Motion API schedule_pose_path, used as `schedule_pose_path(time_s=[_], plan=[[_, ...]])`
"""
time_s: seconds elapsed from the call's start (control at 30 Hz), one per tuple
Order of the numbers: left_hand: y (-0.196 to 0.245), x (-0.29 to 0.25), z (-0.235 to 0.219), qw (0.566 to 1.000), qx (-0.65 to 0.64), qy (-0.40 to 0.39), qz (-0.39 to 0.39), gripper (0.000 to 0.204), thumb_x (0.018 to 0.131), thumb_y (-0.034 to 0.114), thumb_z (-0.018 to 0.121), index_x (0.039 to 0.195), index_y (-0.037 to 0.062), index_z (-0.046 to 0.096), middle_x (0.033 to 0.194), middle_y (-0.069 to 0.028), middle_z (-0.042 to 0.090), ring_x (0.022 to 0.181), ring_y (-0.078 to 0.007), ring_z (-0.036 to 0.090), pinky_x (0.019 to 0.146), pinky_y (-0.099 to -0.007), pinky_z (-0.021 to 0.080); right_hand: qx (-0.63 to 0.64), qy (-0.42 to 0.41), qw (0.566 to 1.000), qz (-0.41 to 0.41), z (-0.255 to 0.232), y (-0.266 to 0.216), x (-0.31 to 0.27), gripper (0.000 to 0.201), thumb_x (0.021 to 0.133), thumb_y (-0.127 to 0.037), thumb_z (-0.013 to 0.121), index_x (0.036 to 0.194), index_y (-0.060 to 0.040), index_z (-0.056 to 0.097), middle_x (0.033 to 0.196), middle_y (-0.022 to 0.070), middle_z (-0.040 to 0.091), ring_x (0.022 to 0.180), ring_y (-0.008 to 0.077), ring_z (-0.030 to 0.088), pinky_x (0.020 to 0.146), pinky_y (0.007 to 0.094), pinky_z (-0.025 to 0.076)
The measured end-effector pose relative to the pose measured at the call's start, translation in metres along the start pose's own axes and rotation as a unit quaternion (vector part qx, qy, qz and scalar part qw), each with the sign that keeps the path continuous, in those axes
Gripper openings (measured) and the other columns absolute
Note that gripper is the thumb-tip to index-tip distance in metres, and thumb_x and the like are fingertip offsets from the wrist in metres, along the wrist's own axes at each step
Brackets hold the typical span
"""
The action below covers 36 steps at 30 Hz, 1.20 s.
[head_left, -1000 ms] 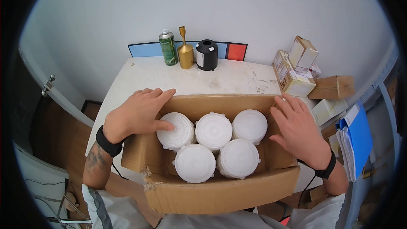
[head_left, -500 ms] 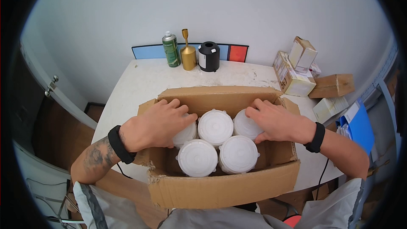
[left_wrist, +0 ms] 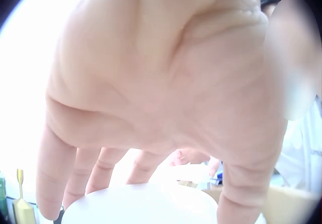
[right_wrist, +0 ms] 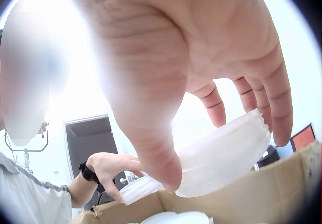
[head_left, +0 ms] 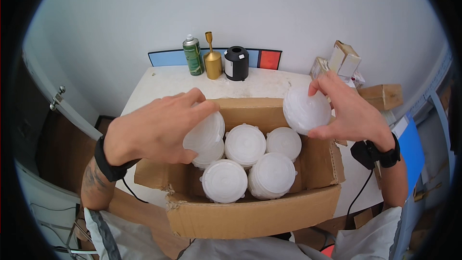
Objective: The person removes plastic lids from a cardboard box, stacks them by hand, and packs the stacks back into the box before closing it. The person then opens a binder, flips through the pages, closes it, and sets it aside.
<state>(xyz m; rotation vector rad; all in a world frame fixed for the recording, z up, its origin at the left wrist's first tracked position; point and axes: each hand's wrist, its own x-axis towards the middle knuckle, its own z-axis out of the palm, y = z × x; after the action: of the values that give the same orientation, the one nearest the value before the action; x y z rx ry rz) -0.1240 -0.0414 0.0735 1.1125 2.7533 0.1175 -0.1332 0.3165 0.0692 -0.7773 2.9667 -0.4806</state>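
Observation:
Thumb and fingers of the left hand [head_left: 149, 130] grip a stack of round white plastic lids [head_left: 207, 132] at the left end of a cardboard box [head_left: 255, 216]. In the right wrist view this stack [right_wrist: 141, 190] is tilted, with thin layers along its side. The right hand [head_left: 358, 115] pinches another stack of translucent white lids [head_left: 306, 113] by its edges, tilted above the box's back right part. Below, several stacks of white lids [head_left: 245, 144] stand upright in the box. The left palm and fingers hide part of the left stack.
At the table's back stand a green spray can [head_left: 193, 55], a gold candlestick [head_left: 212, 62] and a black cylindrical holder [head_left: 236, 63]. Small cartons [head_left: 344, 60] are piled at the right, near a blue folder [head_left: 411, 149]. A dark cable [head_left: 358, 195] hangs at the table's right edge.
Both hands reached from the box's sides onto the end stacks and took hold of lids. The right hand lifted its stack up and to the right; the left hand raised its stack slightly.

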Motion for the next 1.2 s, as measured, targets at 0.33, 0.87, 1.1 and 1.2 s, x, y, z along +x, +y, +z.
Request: schedule_pose_path(time_s=[0.33,0.87,1.1,1.2], plan=[[-0.020,0.086,-0.024,0.979,0.118,0.166,-0.013,0.079,0.080,0.033,0.087,0.144,0.0036,0.051,0.130,-0.0189,0.059,0.117,-0.0394,0.060,0.099,-0.0451,0.051,-0.107,0.130,0.986,-0.004,0.020,0.025,0.071,0.062,0.079,-0.039,0.087,0.116,-0.0002,0.056,0.115,0.0227,0.057,0.099,0.0373,0.064,0.085,0.0448,0.054],[0.049,0.015,0.075,0.976,0.089,-0.110,0.165,0.082,0.072,0.018,0.088,0.142,0.0064,0.048,0.114,-0.0148,0.052,0.099,-0.0321,0.064,0.083,-0.0431,0.058,-0.069,-0.203,0.973,-0.083,0.089,-0.059,-0.008,0.070,0.081,-0.041,0.086,0.116,0.0101,0.052,0.107,0.0286,0.061,0.089,0.0429,0.072,0.072,0.0475,0.060],[0.044,0.013,0.046,0.984,0.067,-0.107,0.122,0.082,0.072,0.018,0.087,0.142,0.0056,0.047,0.114,-0.0172,0.051,0.100,-0.0361,0.064,0.080,-0.0441,0.057,-0.004,-0.200,0.979,-0.025,0.061,-0.059,-0.007,0.064,0.081,-0.038,0.078,0.117,0.0073,0.051,0.100,0.0274,0.063,0.094,0.0448,0.069,0.081,0.0488,0.057],[0.032,0.015,0.010,0.987,-0.014,-0.115,0.108,0.084,0.072,0.021,0.086,0.143,0.0043,0.046,0.120,-0.0207,0.052,0.105,-0.0400,0.064,0.083,-0.0467,0.057,0.020,-0.168,0.986,0.016,0.026,-0.056,-0.002,0.062,0.078,-0.039,0.081,0.117,-0.0013,0.051,0.103,0.0220,0.067,0.091,0.0365,0.070,0.078,0.0457,0.055]])
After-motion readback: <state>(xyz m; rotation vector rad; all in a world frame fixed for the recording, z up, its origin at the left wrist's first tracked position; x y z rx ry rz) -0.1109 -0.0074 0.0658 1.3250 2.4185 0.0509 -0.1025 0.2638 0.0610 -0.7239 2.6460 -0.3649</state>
